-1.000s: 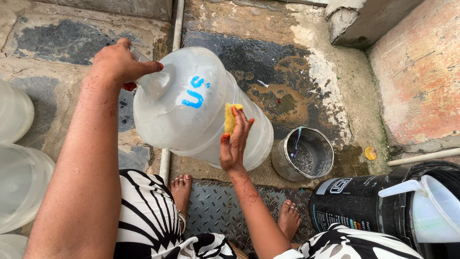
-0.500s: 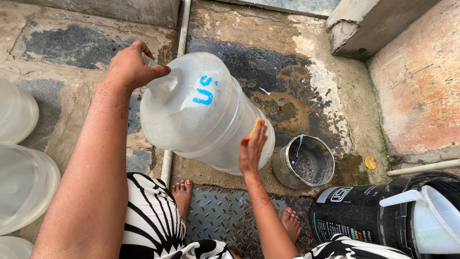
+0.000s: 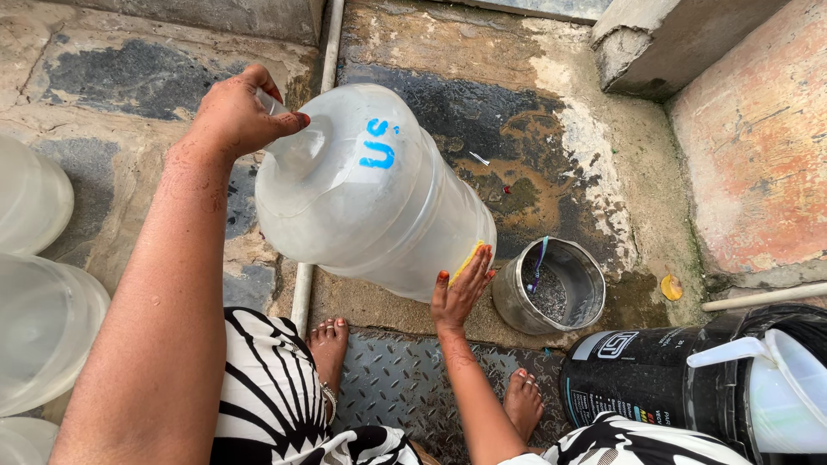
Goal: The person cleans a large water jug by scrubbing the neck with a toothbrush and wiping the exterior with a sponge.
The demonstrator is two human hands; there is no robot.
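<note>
Partly hidden under the left hand [image 3: 237, 112], the neck of the large translucent water jug [image 3: 370, 198] cannot be made out; the fingers are closed around it. Only a thin yellow edge of a sponge [image 3: 469, 258] shows between the right hand [image 3: 461, 288] and the jug's lower wall, where the flat, spread fingers press it. The jug is tilted over the wet concrete floor [image 3: 534, 155], its long axis running from the neck at upper left down to the base at lower right. Whether it holds water is hard to tell. Just beside its base stands a small steel pot [image 3: 586, 267] with grey water and a thin stick inside. A black bucket [image 3: 637, 379] is cut off at lower right, and clear jugs [image 3: 34, 293] at the left edge.
</note>
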